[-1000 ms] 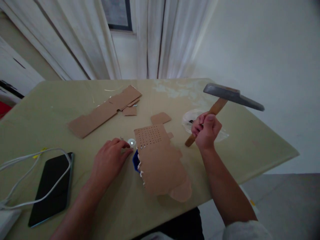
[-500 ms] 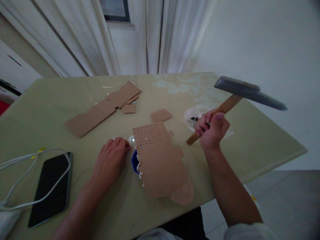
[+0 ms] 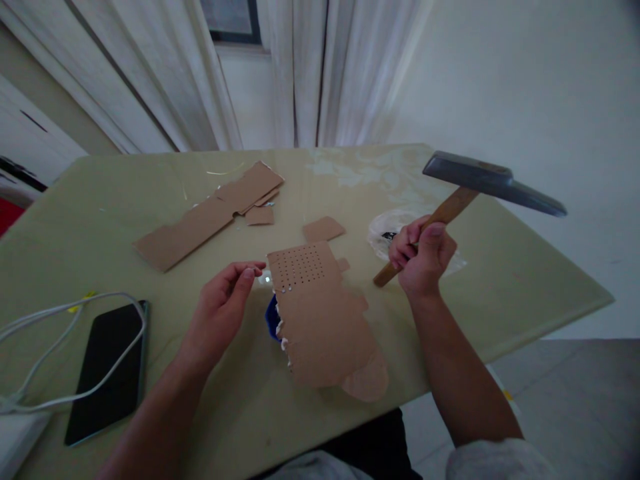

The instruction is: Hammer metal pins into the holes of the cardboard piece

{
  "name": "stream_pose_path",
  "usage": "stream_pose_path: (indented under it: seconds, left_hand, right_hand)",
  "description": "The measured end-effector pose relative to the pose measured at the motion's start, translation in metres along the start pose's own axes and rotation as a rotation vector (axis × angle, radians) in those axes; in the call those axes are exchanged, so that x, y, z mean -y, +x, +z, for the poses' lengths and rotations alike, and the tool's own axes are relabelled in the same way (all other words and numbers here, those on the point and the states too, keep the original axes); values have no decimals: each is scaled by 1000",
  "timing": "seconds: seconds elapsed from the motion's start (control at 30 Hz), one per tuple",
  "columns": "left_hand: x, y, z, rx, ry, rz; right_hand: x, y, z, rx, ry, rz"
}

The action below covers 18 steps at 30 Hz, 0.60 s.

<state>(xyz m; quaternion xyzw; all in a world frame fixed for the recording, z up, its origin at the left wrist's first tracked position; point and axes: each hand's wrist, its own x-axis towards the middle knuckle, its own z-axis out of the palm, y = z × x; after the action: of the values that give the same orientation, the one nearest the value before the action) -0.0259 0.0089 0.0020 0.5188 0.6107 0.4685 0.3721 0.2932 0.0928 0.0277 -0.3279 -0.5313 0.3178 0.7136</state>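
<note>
At the far left a white cable (image 3: 60,320) looped over my black phone (image 3: 107,370), and both ran out of sight at the frame's edge. A long cardboard strip (image 3: 200,220) lay farther back on the table (image 3: 100,220). My left hand (image 3: 223,310) hung just above the table, thumb and forefinger brought together near their tips; whether they pinched something tiny I could not tell. Just beside it lay the perforated cardboard sheet (image 3: 320,313), which hid most of a blue thing (image 3: 271,319) under its left edge. A small cardboard scrap (image 3: 323,229) sat behind the sheet. My right hand (image 3: 423,257) had its fingers wrapped tight round the wooden handle of the hammer (image 3: 480,183), head raised above the table's right side. A clear plastic bag (image 3: 383,233) lay partly hidden behind that fist. The table was pale green and scuffed, with white curtains (image 3: 320,73) and a plain wall behind.
</note>
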Motion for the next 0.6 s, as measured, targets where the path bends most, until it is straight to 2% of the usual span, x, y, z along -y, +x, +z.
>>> stream_pose_path:
  seconds: [0.17, 0.33, 0.47, 0.6]
  left_hand:
    - [8, -4, 6, 72, -252, -61]
    - [0, -9, 13, 141, -235, -21]
    - [-8, -12, 18, 123, -227, -40]
    - [-7, -13, 20, 98, -267, -96]
  right_hand:
    - [-1, 2, -1, 7, 2, 0]
    - [-3, 2, -4, 16, -19, 17]
    - [-3, 2, -3, 12, -4, 15]
    - [-2, 2, -2, 4, 18, 16]
